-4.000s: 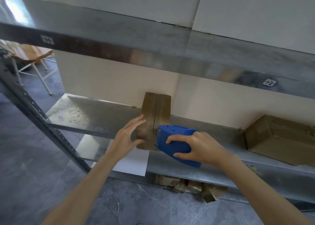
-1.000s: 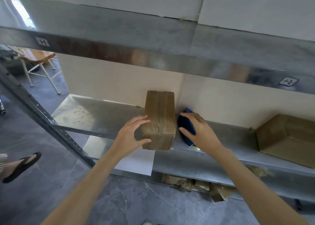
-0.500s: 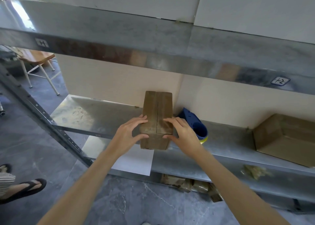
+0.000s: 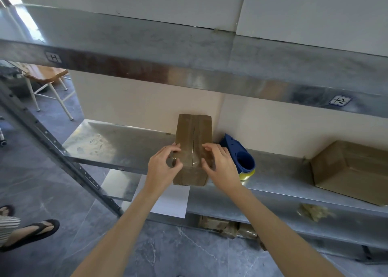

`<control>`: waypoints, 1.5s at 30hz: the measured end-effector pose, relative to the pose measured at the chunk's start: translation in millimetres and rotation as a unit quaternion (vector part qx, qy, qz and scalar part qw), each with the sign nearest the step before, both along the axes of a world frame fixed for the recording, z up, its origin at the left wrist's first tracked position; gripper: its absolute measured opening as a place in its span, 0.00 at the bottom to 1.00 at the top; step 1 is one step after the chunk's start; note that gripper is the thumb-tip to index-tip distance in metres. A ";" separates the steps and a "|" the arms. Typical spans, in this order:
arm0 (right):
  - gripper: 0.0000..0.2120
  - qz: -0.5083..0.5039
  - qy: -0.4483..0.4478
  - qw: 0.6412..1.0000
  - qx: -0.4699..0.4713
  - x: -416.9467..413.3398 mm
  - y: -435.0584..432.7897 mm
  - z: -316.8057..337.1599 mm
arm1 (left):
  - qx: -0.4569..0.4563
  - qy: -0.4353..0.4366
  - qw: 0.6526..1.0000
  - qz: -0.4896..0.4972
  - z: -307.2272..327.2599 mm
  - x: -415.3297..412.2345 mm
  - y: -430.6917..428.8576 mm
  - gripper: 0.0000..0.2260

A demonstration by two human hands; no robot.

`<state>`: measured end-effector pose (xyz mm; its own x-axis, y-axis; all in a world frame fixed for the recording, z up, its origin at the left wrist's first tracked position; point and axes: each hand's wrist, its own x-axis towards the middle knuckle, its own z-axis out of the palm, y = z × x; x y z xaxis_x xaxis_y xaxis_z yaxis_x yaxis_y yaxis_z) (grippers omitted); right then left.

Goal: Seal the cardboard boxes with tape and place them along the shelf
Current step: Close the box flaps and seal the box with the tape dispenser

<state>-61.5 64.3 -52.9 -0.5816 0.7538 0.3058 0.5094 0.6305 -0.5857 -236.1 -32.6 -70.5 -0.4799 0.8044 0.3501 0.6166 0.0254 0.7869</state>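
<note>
Fingers (image 4: pixel 176 151) of left hand (image 4: pixel 162 169) and right hand (image 4: pixel 222 167) grip narrow brown cardboard box (image 4: pixel 194 134); seam apparently taped, placement pending

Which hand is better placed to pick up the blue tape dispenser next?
Right, probably. The right hand is next to the tape dispenser; the box stands between it and the left hand.

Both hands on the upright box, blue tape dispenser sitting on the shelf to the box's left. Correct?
Not quite. The left hand and right hand do hold the upright box, and the blue tape dispenser does sit on the shelf, but to the box's right, just past the right hand. The head view shows it.
</note>
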 end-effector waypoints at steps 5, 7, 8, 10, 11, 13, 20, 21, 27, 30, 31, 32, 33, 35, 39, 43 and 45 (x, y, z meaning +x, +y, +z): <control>0.17 0.019 0.015 1.000 -0.007 4.1 2.8 -1.8 | -0.026 -0.013 0.999 -0.038 0.0 -8.4 -3.0 0.14; 0.16 0.018 0.014 1.000 -0.021 5.3 2.8 -1.7 | -0.035 -0.027 0.998 -0.044 0.7 -8.8 -3.6 0.14; 0.15 0.019 0.013 0.999 -0.027 6.7 3.0 -1.5 | -0.036 -0.031 0.998 -0.047 0.6 -8.8 -3.9 0.13; 0.16 0.024 0.006 0.999 -0.027 9.0 3.6 -0.7 | -0.036 -0.032 0.998 -0.049 0.7 -7.5 -4.8 0.13; 0.16 0.028 0.001 0.999 -0.023 9.3 4.2 -0.3 | -0.035 -0.033 0.998 -0.051 0.7 -7.3 -4.8 0.13; 0.16 0.033 -0.004 0.999 -0.024 9.4 5.3 0.7 | -0.033 -0.037 0.997 -0.052 0.6 -7.1 -4.3 0.12; 0.13 0.035 -0.007 0.999 -0.028 12.0 3.6 5.5 | -0.039 -0.068 0.995 -0.061 6.4 -7.5 -5.5 0.10; 0.13 0.037 -0.007 0.999 -0.030 11.8 3.8 7.2 | -0.041 -0.074 0.994 -0.064 7.3 -8.2 -5.4 0.10; 0.20 0.083 -0.024 0.991 -0.101 23.2 8.8 17.4 | -0.062 -0.090 0.988 -0.109 8.8 -20.8 -7.7 0.12; 0.25 0.093 -0.049 0.988 -0.109 26.1 11.1 18.8 | -0.049 -0.072 0.991 -0.097 8.2 -20.8 -7.3 0.13; 0.25 0.091 -0.052 0.989 -0.104 25.5 12.1 18.9 | -0.046 -0.070 0.992 -0.090 7.9 -20.1 -7.0 0.13; 0.25 0.088 -0.051 0.990 -0.099 24.9 12.9 18.2 | -0.044 -0.068 0.993 -0.085 7.3 -19.5 -6.8 0.14; 0.24 0.083 -0.048 0.991 -0.094 23.9 13.5 17.0 | -0.042 -0.065 0.994 -0.081 6.5 -19.0 -6.7 0.14; 0.22 0.070 -0.040 0.993 -0.083 21.8 13.1 14.5 | -0.038 -0.059 0.995 -0.077 5.6 -18.8 -6.8 0.14; 0.19 0.048 -0.011 0.997 -0.064 17.7 12.6 9.6 | -0.028 -0.050 0.996 -0.068 5.0 -18.6 -5.4 0.13; 0.16 0.036 0.012 0.997 -0.062 14.3 12.2 6.9 | -0.021 -0.045 0.997 -0.062 4.2 -17.2 -5.3 0.12; 0.15 0.032 0.018 0.998 -0.052 11.5 12.2 6.3 | -0.017 -0.042 0.997 -0.059 4.3 -16.5 -5.0 0.12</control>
<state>-49.9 76.5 -46.5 -0.6195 0.7444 0.2493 0.4471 0.5955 -0.6674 -252.6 -37.7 -66.1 -0.4072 0.8680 0.2841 0.5481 -0.0166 0.8363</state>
